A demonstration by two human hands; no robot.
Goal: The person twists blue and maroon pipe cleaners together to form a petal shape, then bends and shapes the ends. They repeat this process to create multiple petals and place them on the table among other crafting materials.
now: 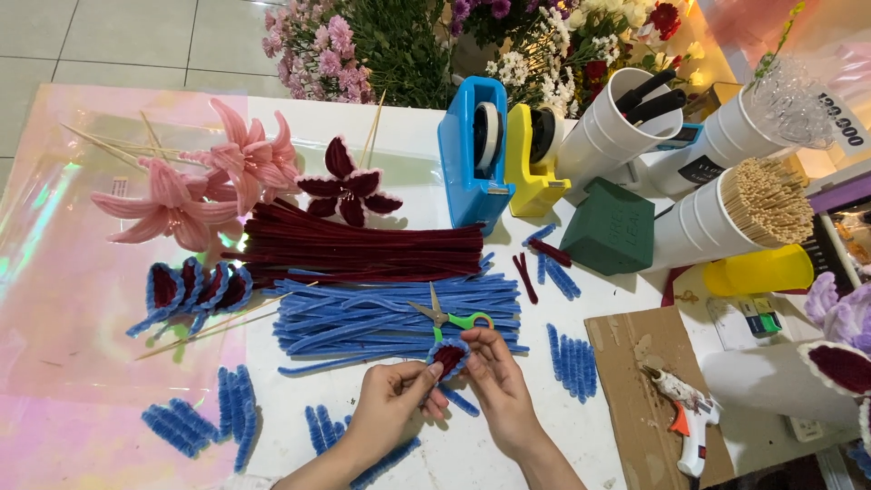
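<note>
Together, the left hand [392, 399] and the right hand [497, 381] pinch a small blue-edged dark red petal [449, 356], both grips clenched on it, near green-handled scissors [451, 318] lying on blue pipe cleaners [381, 318].

I see both hands low centre: left hand [392, 399] & right hand [494, 381] pinch a small petal [448, 356], dark red w/ blue rim, between fingertips. Just above it lie green-handled scissors [449, 318] on a pile of blue pipe cleaners [363, 318]; dark red pipe cleaners [363, 245] behind. Pink flowers [209, 181] far left, glue gun [685, 413] on cardboard [626, 354] to the right.
</note>
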